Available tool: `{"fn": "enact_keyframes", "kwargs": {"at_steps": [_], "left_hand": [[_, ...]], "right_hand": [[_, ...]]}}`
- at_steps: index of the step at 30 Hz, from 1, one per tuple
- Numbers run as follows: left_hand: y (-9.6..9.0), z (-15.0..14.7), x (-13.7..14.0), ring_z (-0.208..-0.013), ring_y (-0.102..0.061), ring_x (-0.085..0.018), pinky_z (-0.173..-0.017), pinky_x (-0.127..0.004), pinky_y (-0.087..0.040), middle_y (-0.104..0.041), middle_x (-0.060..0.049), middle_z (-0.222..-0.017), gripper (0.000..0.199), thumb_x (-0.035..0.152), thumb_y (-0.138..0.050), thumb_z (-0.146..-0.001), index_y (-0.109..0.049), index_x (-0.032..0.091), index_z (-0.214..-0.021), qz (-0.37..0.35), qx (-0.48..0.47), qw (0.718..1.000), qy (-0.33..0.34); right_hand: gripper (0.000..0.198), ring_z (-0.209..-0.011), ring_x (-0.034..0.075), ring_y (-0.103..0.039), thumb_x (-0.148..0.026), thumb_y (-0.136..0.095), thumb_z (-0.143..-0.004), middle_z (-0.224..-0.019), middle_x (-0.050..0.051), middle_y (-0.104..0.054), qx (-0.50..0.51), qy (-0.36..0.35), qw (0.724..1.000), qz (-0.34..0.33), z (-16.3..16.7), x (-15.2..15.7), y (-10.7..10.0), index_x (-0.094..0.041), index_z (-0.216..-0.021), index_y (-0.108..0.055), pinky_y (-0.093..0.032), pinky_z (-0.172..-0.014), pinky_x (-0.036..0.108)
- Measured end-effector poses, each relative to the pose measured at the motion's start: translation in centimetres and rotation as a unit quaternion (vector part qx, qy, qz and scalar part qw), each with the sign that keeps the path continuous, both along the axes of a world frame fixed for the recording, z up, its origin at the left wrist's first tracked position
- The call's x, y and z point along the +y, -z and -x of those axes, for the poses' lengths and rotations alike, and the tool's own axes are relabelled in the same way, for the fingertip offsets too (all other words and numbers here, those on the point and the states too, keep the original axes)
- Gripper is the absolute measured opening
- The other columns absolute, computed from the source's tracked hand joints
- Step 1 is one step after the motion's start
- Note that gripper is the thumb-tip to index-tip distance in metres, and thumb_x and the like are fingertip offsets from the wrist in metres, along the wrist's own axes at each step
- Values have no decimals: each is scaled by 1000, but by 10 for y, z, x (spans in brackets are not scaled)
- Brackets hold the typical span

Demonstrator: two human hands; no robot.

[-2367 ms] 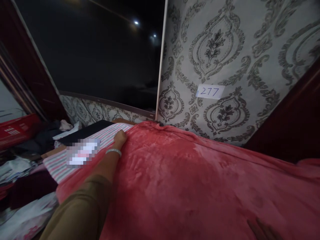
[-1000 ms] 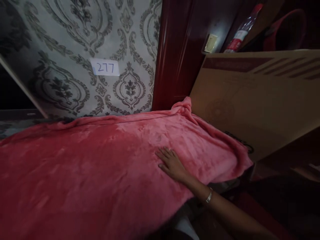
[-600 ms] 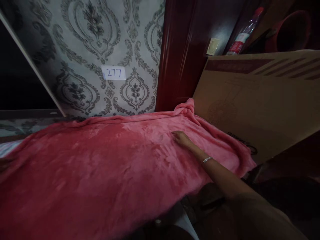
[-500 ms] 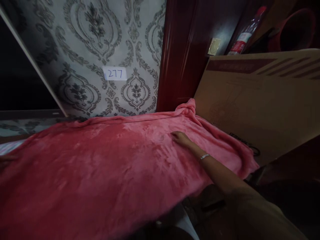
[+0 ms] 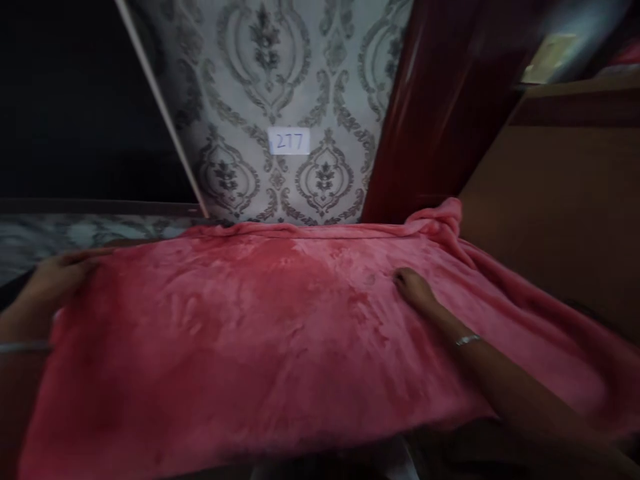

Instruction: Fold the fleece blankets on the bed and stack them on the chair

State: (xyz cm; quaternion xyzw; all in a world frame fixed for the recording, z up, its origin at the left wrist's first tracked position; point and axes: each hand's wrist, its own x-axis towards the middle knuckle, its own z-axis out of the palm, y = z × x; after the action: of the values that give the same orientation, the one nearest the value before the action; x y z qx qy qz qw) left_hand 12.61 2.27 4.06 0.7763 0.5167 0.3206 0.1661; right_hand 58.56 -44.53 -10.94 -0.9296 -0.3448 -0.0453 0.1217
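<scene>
Pink plush blanket (image 5: pixel 280 327), spread across the lower and middle frame; soft short pile, mottled where the nap lies in differing directions, with darker brushed streaks near the centre. Shape: broad, roughly four-sided sheet, its long axis running left to right, nearly level in the frame. Far edge forms a thin rolled ridge, ending at right of centre in a twisted bunch (image 5: pixel 435 220); from there thick folds slant to the lower right. Left side slopes down to the lower left corner. My left hand (image 5: pixel 57 283) lies at its left edge, fingers extended towards the right; blur prevents me from telling whether they pinch the cloth. My right hand (image 5: pixel 415 287) rests on the pile right of centre, fingers curled under; I cannot tell whether fabric is gripped. Behind: matte damask-patterned wallpaper (image 5: pixel 270 87), glossy dark-red wood (image 5: pixel 435 113) and flat brown board (image 5: pixel 560 200) at right.
</scene>
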Motion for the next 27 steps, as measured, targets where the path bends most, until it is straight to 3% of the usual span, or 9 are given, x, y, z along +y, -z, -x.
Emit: {"fn": "enact_keyframes", "kwargs": {"at_steps": [2,4,8,12,17,21,27], "left_hand": [[-5,11,2,-74,-60,-16,-74,-27,-54,-66,1,-69,28,21,-59,-79,-74,15,-102,78,-48,995,-48],[-9,15,2,-67,-53,-13,-69,-24,-49,-61,3,-64,34,17,-60,-76,-73,12,-107,98,-83,990,-57],[-18,15,0,-61,-48,-11,-62,-22,-44,-57,4,-61,40,15,-56,-76,-71,9,-113,100,-104,989,-32],[-25,19,-6,-68,-51,-12,-67,-22,-46,-61,3,-65,39,14,-56,-74,-72,9,-110,86,-116,989,-15],[-28,26,-9,-61,-47,-12,-67,-25,-47,-58,3,-64,41,16,-55,-74,-72,9,-111,81,-124,989,-7],[-34,35,-10,-66,-52,-14,-74,-28,-51,-63,1,-68,44,16,-56,-70,-71,9,-110,86,-127,988,8],[-55,51,-25,-75,-57,-16,-84,-28,-52,-66,2,-73,38,14,-59,-64,-70,14,-101,113,-114,987,29]], "right_hand": [[22,-83,22,-65,-21,-45,-94,-95,14,-72,-10,14,1000,-14,1,-4,1,-16,-92,-66,-42,-69,28],[22,-77,22,-66,-25,-45,-95,-89,12,-72,-17,33,999,-19,-1,-8,1,-18,-92,-65,-41,-64,28],[19,-71,26,-66,-27,-45,-94,-82,11,-71,-42,60,997,-22,-6,-12,-9,-21,-92,-62,-40,-60,31],[15,-68,29,-65,-29,-45,-92,-76,12,-69,-50,62,996,-32,-7,-12,-26,-24,-83,-57,-41,-60,35],[12,-75,30,-66,-24,-46,-86,-75,12,-67,-45,29,993,-102,-11,-15,-40,-26,-75,-48,-44,-66,37],[13,-71,28,-63,-24,-47,-84,-71,10,-64,-36,25,989,-144,-19,-22,-45,-27,-71,-44,-44,-66,38],[9,-76,24,-64,-18,-50,-81,-81,8,-70,-18,-17,992,-126,-15,-38,-73,-23,-77,-57,-46,-69,34]]}}
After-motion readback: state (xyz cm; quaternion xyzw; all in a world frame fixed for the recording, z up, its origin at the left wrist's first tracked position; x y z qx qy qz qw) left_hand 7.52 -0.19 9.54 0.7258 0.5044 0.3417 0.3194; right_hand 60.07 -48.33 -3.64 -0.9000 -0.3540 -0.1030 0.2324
